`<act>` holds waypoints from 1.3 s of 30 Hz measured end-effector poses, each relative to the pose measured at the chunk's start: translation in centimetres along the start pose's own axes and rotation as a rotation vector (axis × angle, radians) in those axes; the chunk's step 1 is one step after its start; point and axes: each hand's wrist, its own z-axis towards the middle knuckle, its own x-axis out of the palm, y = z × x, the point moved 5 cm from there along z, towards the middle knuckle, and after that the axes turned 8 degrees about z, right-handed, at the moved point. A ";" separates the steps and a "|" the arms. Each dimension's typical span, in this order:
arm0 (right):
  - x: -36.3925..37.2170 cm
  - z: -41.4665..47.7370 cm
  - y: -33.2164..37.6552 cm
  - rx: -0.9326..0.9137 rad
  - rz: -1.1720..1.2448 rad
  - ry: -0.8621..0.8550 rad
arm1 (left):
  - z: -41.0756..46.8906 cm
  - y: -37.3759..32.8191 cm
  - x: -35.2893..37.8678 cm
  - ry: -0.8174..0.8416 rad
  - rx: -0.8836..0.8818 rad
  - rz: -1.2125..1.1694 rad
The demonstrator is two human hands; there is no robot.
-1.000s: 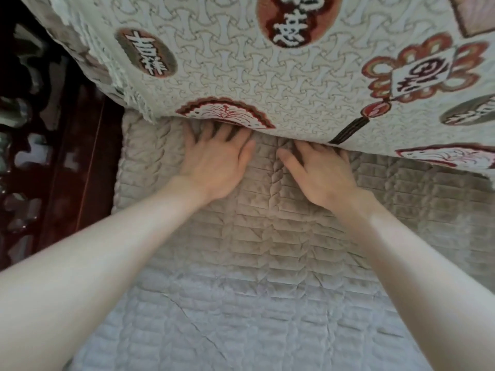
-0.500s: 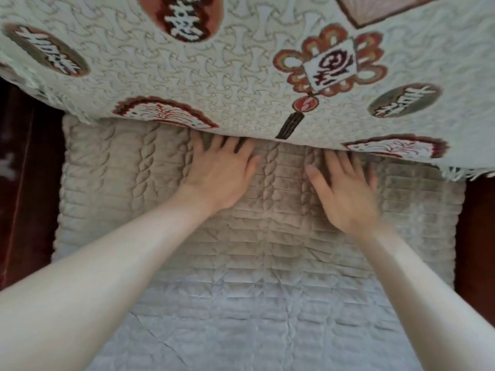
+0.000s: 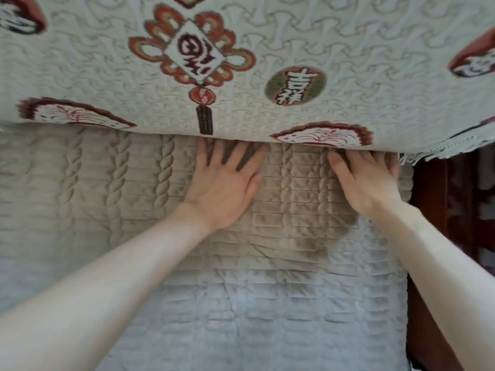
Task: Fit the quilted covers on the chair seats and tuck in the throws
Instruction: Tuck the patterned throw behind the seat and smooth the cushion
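My left hand (image 3: 223, 188) and right hand (image 3: 367, 183) lay flat, fingers straight, on the quilted cover (image 3: 107, 199), which covered the seat. Their fingertips were hidden under the lower edge of the patterned throw (image 3: 294, 116), which hung just above the cover.

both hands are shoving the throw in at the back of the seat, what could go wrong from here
1. The left hand and right hand press flat on the quilted cover; pushing back may drag it and bunch its ridges.
2. The throw gets pushed in only where fingers reach, so its left stretch may hang loose.
3. The fringe at the right corner hangs by the wooden frame and could be left out.
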 end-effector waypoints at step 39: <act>6.5 -7.3 5.8 -0.530 0.072 -0.081 | -7.1 1.2 3.5 -0.034 -0.309 -0.094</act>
